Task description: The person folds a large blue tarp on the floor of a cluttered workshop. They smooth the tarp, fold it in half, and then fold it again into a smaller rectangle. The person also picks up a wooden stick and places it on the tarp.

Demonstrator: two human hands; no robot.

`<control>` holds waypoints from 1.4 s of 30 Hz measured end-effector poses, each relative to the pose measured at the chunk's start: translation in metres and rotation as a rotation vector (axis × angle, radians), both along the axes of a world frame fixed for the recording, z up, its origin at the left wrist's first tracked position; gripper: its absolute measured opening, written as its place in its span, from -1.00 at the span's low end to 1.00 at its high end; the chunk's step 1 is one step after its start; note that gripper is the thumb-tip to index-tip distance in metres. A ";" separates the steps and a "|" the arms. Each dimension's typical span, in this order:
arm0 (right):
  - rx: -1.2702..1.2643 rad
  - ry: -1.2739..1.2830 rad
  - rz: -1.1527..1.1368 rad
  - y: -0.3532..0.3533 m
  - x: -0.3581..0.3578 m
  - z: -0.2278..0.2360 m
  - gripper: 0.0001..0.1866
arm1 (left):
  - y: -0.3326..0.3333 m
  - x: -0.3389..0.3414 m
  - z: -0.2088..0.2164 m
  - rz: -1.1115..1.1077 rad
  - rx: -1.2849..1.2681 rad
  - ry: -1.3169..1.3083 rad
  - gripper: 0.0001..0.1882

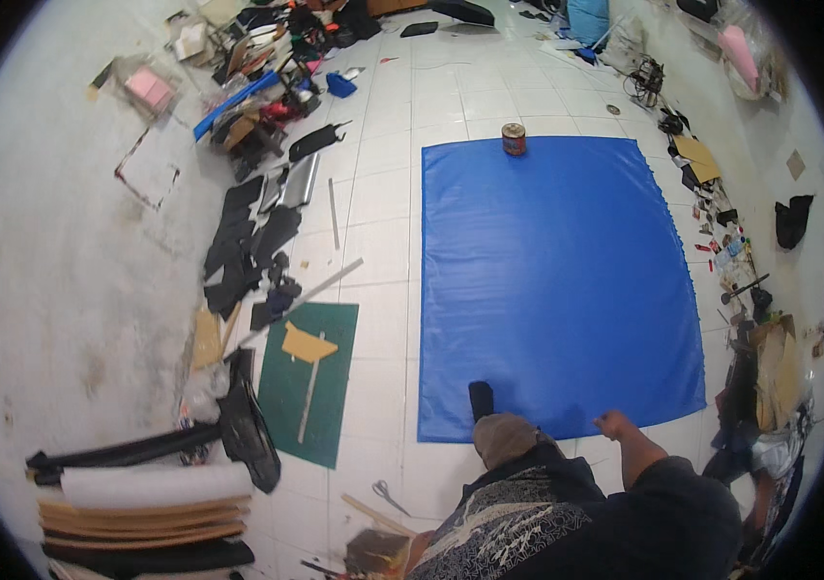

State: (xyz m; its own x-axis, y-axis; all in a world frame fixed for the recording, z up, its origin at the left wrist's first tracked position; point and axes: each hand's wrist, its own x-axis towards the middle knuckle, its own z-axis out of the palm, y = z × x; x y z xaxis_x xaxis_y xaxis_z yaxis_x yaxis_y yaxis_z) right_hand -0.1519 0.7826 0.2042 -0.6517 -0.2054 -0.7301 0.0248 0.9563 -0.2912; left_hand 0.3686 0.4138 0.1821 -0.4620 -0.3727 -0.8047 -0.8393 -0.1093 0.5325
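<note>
A large blue sheet [557, 280] lies spread on the tiled floor in front of me. My right hand [613, 423] is over its near edge, fingers curled together; whether they pinch the sheet or something small is too small to tell. Of my left hand [419, 549], only a bit of skin shows low in the picture, beside a wooden stick [378, 515] and a brown block [376, 554]. Its fingers are hidden by my body. My dark-socked foot [481, 398] rests on the sheet's near left part. A round tin [514, 139] stands on the far edge.
Left of the sheet is a green cutting mat [301, 396] with a tan cut piece [309, 342] and metal rulers. Scissors [391, 498] lie near me. Stacked foam rolls [156, 486] are at lower left. Scraps [238, 232] line the left wall, and clutter [721, 232] the right.
</note>
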 end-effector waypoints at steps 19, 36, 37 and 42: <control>-0.461 0.216 -0.771 -0.455 -0.061 0.092 -0.55 | -0.527 -0.479 0.158 -0.831 -0.410 0.040 -0.53; -0.255 -0.014 -1.060 -0.699 0.212 0.167 -0.65 | -0.430 -0.624 0.179 -2.817 -0.001 0.028 -0.55; -0.204 0.141 -1.026 -0.723 0.235 0.150 -0.63 | -0.418 -0.615 0.195 -2.865 0.000 -0.079 -0.55; -0.841 -0.126 -1.184 -0.800 0.303 0.126 -0.56 | -0.438 -0.533 0.169 -3.050 0.394 -0.555 -0.56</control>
State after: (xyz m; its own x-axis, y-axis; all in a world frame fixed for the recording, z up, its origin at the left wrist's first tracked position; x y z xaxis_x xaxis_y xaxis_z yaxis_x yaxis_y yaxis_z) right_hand 0.1514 -0.0176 0.3300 -0.6821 0.0086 -0.7313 0.7278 -0.0895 -0.6799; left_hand -0.1648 -0.0238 0.3511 0.6582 0.1001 -0.7462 0.6833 0.3366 0.6479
